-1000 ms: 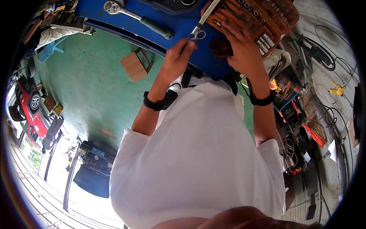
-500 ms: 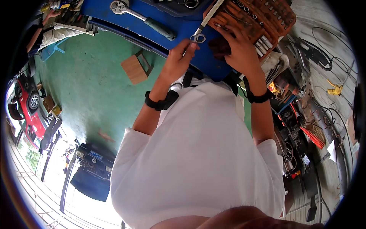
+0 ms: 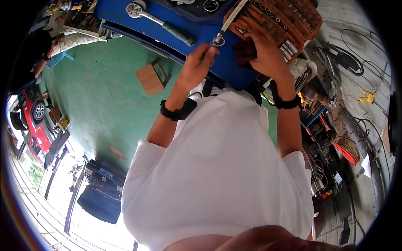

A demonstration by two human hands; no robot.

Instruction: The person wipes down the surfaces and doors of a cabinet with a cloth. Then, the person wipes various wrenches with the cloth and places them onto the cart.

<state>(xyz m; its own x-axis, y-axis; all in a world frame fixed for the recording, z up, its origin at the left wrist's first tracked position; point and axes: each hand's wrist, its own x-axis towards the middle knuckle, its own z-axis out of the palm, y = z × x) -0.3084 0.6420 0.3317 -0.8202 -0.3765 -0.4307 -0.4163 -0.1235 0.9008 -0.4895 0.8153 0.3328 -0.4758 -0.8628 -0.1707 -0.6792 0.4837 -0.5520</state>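
My left hand (image 3: 200,62) is closed on the ring end of a long silver wrench (image 3: 229,21), pinched between thumb and fingers. The wrench slants up to the right, across the edge of an orange socket case (image 3: 274,24). At the case's near edge is my right hand (image 3: 270,58), its fingers bent round a dark red cloth (image 3: 244,53) above the blue bench top (image 3: 226,60). Left of the wrench, a ratchet with a green handle (image 3: 178,33) lies on the bench.
A dark tool case (image 3: 194,12) sits at the bench's back. A wooden stool (image 3: 150,79) stands on the green floor. Another person's arm (image 3: 42,65) shows at far left. Cables and tools (image 3: 318,113) crowd the right side, and cars (image 3: 104,175) stand at lower left.
My right hand's fingers have drawn back from the orange case and curled at the cloth, which has shifted slightly. My left hand keeps its hold on the wrench. The other person has come further into view.
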